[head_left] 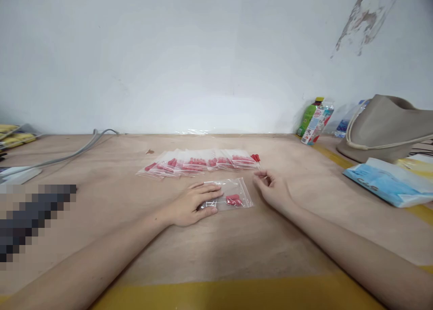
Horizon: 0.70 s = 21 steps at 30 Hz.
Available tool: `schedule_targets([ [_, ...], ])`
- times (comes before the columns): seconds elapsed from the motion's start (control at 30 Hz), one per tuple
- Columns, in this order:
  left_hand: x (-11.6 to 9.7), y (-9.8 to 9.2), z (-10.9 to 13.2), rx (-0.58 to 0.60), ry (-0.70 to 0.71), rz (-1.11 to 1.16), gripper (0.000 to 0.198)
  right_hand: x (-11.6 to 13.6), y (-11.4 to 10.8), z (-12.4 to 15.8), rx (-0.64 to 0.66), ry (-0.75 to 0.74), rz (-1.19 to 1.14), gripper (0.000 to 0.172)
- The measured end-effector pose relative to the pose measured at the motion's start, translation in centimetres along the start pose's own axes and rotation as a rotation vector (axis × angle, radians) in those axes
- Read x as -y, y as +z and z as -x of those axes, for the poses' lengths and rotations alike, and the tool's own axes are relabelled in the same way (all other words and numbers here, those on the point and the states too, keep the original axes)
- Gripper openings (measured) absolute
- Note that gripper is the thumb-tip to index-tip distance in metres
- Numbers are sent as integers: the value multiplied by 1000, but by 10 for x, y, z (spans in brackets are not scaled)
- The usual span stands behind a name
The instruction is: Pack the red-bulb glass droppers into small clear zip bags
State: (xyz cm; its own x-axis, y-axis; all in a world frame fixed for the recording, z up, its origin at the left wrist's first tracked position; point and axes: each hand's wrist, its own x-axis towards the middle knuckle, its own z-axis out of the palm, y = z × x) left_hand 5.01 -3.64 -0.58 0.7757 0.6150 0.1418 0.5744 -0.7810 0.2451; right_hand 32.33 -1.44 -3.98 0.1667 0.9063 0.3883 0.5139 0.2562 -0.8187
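Observation:
My left hand (196,204) lies flat with fingers spread on the left part of a clear zip bag (246,197) on the table. Inside that bag are several short red-ended pieces (233,200); my fingers hide part of it. To the right of the bag, my right hand (273,192) is closed in a pinch. A small bunch of red pieces with thin pale stems (255,158) sticks out beyond its fingertips, the stems running to them. Behind both hands, a row of overlapping zip bags (189,163) holds similar red pieces.
A green bottle (307,118) and a white carton-like bottle (317,125) stand by the wall at right. Nearby are a grey-beige bag (385,129) and a blue tissue pack (389,181). A grey cable (81,150) and a pixelated dark object (34,215) lie left.

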Motion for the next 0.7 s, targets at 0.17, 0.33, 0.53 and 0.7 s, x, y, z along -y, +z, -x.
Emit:
schedule_targets([
  [0.17,1,0,0,-2,8,-14,46,-28,-7,-48,-137,127,162,36],
  [0.33,1,0,0,-7,6,-15,46,-35,-2,-79,-153,218,142,43],
  [0.53,1,1,0,-8,15,-4,46,-32,0,-86,-48,200,289,40],
  [0.7,1,1,0,-4,7,-7,46,-33,0,-95,-21,312,355,33],
])
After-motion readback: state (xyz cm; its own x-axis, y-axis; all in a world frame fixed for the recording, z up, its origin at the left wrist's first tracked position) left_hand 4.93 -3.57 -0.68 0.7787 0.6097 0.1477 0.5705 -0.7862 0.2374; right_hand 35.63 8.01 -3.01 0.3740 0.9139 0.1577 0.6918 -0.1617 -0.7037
